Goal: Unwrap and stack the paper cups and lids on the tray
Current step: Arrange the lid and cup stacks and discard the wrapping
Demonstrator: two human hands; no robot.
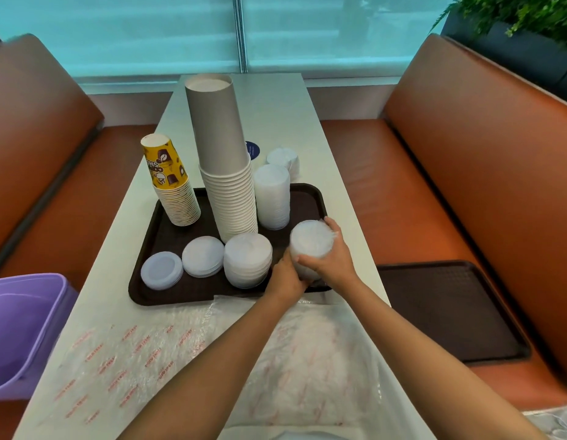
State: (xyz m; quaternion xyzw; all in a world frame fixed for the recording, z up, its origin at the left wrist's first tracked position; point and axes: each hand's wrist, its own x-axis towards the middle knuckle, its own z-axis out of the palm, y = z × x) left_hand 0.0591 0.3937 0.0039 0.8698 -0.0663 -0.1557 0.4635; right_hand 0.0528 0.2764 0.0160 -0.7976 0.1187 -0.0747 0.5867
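A dark brown tray (168, 296) lies on the white table. On it stand a stack of yellow printed cups (171, 182), a tall stack of grey cups (225, 160) and several piles of white lids (247, 260), the tallest lid stack (272, 196) at the back right. Over the tray's front right corner, both hands hold a stack of lids (310, 246). My left hand (285, 274) grips its lower left side. My right hand (334, 255) wraps around its right side, fingers curled over the top edge.
Clear plastic wrapping with red print (142, 354) covers the near table. A wrapped lid bundle (283, 160) lies behind the tray. A purple bin (25, 331) stands at the left. A second dark tray (447, 309) rests on the right orange bench.
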